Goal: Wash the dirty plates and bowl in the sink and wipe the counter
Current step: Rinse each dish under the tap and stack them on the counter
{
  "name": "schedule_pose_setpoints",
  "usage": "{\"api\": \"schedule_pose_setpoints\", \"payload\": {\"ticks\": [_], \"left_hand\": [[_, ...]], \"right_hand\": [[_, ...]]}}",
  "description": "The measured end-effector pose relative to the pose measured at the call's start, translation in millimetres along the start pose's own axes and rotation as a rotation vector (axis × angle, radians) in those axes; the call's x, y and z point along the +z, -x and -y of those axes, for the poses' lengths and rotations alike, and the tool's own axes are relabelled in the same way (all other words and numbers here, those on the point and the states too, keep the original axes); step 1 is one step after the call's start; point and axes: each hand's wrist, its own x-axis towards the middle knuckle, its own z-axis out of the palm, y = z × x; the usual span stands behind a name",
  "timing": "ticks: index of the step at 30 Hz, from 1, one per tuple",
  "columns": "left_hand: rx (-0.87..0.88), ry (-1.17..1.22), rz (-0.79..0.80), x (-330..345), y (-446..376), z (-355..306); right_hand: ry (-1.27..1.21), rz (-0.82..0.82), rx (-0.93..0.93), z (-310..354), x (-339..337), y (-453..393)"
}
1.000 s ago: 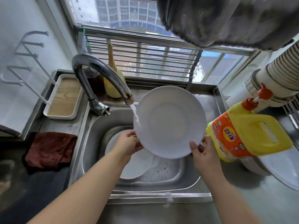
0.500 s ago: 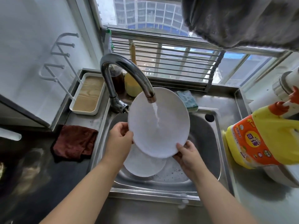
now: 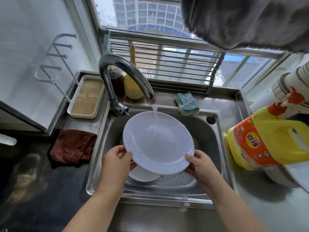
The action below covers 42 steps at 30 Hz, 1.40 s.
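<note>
I hold a white plate (image 3: pixel 158 143) over the steel sink (image 3: pixel 215 141), face up and tilted slightly. My left hand (image 3: pixel 117 162) grips its near left rim and my right hand (image 3: pixel 200 166) grips its near right rim. Water runs from the curved tap (image 3: pixel 127 71) onto the plate's far side. A second white plate (image 3: pixel 142 174) lies in the sink bottom, mostly hidden under the held one. A dark red cloth (image 3: pixel 73 146) lies on the counter left of the sink.
A green sponge (image 3: pixel 187 102) sits on the sink's back ledge. A yellow detergent jug (image 3: pixel 270 139) stands on the right counter above a white dish (image 3: pixel 299 174). A wood-bottomed tray (image 3: pixel 87 96), a brown bottle (image 3: pixel 117 84) and a yellow bottle (image 3: pixel 133 87) stand behind the tap.
The plate has come down from near upright to almost flat under the tap. Both hands shifted to its near rim, and the view moved left and downward.
</note>
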Motion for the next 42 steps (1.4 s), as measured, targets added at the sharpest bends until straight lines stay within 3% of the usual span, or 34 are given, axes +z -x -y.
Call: {"api": "schedule_pose_setpoints", "payload": {"ticks": [10,19,24,30,37,42], "left_hand": [[-0.148,-0.098,0.135,31.7,0.2,10.6],[-0.298,-0.286,0.269,54.7,-20.5,24.2],[-0.245,-0.364,0.220,57.9,-30.6,20.2],[-0.117,-0.269,0.119,43.5,-33.4,6.4],[0.083,-0.136,-0.021,12.3,-33.0,0.7],[0.234,-0.102,-0.106,-8.6,-19.1,-6.7]], "right_hand": [[0.226,-0.150,-0.195,25.1,-38.2,23.9],[0.442,-0.243,-0.482,28.3,-48.3,33.8],[0.526,-0.287,-0.556,24.1,-45.5,28.8],[0.466,-0.249,-0.464,14.8,-28.4,7.0],[-0.036,-0.039,-0.187,-2.4,7.3,-18.7],[-0.166,0.055,-0.011,-11.5,35.2,-27.8]]}}
